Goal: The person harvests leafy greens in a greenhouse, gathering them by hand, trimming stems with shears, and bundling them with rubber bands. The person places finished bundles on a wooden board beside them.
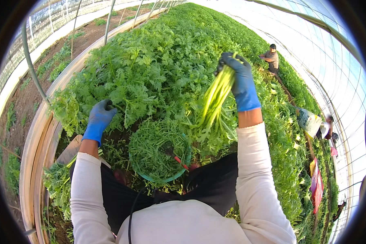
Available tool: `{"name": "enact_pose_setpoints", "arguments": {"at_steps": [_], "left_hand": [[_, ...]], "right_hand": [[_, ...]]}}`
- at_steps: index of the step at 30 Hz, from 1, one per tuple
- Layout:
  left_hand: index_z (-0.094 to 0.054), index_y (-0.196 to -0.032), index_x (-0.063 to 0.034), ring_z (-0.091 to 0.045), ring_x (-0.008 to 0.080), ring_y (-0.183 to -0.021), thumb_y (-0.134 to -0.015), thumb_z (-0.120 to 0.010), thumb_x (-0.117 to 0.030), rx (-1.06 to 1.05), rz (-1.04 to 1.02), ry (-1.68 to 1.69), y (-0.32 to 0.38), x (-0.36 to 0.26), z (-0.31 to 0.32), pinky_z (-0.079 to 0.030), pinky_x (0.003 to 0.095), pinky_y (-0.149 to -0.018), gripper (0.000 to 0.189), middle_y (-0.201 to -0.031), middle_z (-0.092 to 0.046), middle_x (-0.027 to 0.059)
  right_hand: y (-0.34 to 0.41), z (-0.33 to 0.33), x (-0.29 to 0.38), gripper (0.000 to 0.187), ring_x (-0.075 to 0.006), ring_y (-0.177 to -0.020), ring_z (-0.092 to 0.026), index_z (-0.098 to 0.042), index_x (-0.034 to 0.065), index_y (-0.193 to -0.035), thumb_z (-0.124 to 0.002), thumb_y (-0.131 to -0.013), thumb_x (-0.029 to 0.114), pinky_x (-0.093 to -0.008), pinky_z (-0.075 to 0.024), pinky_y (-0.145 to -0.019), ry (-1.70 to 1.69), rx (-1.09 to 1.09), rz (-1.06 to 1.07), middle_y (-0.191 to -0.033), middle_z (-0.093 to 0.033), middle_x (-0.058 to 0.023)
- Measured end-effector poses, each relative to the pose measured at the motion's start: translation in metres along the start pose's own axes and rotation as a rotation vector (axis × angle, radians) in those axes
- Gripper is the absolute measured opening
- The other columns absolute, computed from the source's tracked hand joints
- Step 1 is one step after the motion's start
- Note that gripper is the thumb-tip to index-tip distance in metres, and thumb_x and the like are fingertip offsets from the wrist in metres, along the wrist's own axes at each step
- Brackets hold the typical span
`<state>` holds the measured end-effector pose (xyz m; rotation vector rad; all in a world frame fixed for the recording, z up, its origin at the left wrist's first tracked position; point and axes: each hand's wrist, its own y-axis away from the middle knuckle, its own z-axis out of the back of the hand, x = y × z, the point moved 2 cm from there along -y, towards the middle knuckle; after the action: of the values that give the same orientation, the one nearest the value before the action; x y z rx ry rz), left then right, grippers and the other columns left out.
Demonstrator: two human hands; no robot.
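Note:
My right hand (239, 79), in a blue-coated glove, grips a bunch of leafy greens (218, 94) by the stem ends. The pale stems slant down and the leaves hang lowest, in front of the standing crop. My left hand (100, 117), gloved alike, is at the near left edge of the crop bed (158, 61). Its fingers are loosely curled, with no held thing visible between them. Between my legs stands a round teal basin (166, 179) heaped with cut leaves (155, 146). A red-handled tool (181, 163) lies on the heap, its other end partly hidden.
A wooden plank border (36, 146) runs along the left, with metal hoop poles (30, 64) beside it. Cut greens (56, 186) lie by my left forearm near a board (69, 149). At right are another person (271, 59), a printed sack (308, 122) and a red bag (317, 189).

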<state>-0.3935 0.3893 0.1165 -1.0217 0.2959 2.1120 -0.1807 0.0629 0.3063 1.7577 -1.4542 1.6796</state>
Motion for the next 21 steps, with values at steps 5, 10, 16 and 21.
{"name": "enact_pose_setpoints", "arguments": {"at_steps": [5, 10, 16, 21], "left_hand": [[-0.055, -0.127, -0.0062, -0.06, 0.0167, -0.098, -0.077, -0.078, -0.014, 0.354, -0.172, 0.485, 0.036, -0.054, -0.02, -0.05, 0.032, -0.087, 0.056, -0.107, -0.063, 0.0065], [-0.039, -0.141, -0.0068, -0.051, 0.0162, -0.116, -0.072, -0.082, -0.012, 0.611, -0.433, 0.59, 0.062, -0.126, -0.033, -0.041, 0.0315, -0.102, 0.081, -0.126, -0.055, 0.0069], [-0.041, -0.136, -0.0052, -0.05, 0.017, -0.118, -0.069, -0.082, -0.004, 0.817, -0.222, 0.831, 0.061, -0.157, -0.047, -0.04, 0.0332, -0.102, 0.078, -0.127, -0.053, 0.0048], [-0.06, -0.108, -0.0033, -0.063, 0.0165, -0.079, -0.073, -0.078, -0.005, 0.947, -0.101, 1.047, 0.079, -0.159, -0.068, -0.051, 0.0316, -0.076, 0.04, -0.093, -0.065, 0.0049]], "right_hand": [[-0.004, -0.019, -0.011, 0.018, -0.0181, -0.061, -0.063, -0.06, -0.0032, -0.094, -0.07, -0.079, 0.0, -0.0311, -0.0547, -0.057, 0.263, 0.01, -0.088, -0.078, -0.065, -0.0114], [0.02, -0.047, -0.034, 0.016, -0.0183, -0.063, -0.063, -0.062, -0.0007, -0.093, -0.07, -0.079, -0.002, -0.0313, -0.0551, -0.058, 0.082, 0.195, -0.195, -0.078, -0.065, -0.0104], [0.056, -0.083, -0.062, 0.017, -0.019, -0.07, -0.063, -0.062, -0.0007, -0.094, -0.069, -0.08, -0.003, -0.0321, -0.0555, -0.064, -0.056, 0.286, -0.303, -0.081, -0.064, -0.0108], [0.066, -0.094, -0.078, 0.019, -0.0194, -0.073, -0.065, -0.061, -0.0007, -0.097, -0.07, -0.081, 0.001, -0.032, -0.0564, -0.065, -0.146, 0.315, -0.297, -0.085, -0.064, -0.0102]]}}
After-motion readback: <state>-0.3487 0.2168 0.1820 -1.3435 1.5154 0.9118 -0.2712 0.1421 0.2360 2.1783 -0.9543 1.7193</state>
